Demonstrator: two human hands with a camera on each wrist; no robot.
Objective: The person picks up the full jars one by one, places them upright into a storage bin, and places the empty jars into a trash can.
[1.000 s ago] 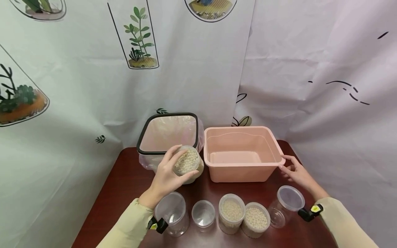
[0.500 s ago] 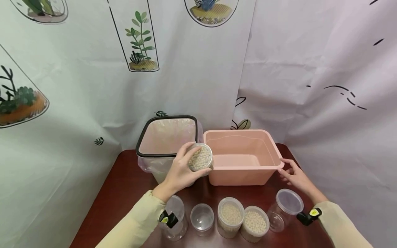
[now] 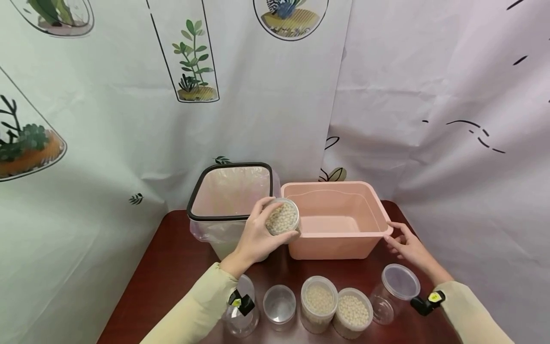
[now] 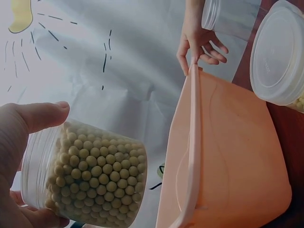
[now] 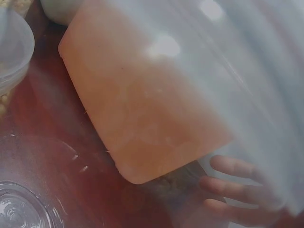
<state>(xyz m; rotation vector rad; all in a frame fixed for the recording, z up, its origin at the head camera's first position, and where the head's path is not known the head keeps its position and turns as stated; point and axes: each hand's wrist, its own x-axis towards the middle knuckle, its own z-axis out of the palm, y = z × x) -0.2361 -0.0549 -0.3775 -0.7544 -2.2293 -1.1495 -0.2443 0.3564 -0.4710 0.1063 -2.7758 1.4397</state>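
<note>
My left hand (image 3: 258,236) grips a clear plastic jar (image 3: 284,217) by its sides, in front of the near left corner of the pink plastic basin (image 3: 331,247). In the left wrist view the jar lies tilted sideways, its small pale beads (image 4: 102,171) packed inside. At the basin's right end, my right hand (image 3: 410,249) pinches the near corner of the rim between thumb and index finger. Its other fingers (image 5: 232,187) hang loosely beside the basin in the right wrist view, where a blurred clear surface covers much of the picture.
A black-rimmed trash bin (image 3: 227,219) with a plastic liner stands left of the basin. Along the front of the dark red table (image 3: 172,267) are an empty jar (image 3: 279,306), two lidded jars of beads (image 3: 319,303) (image 3: 353,310), and lidded clear jars (image 3: 399,282) (image 3: 242,320).
My left hand has carried the jar of beads rightward, from the front of the trash bin to the basin's left corner. My right hand keeps its hold on the rim.
</note>
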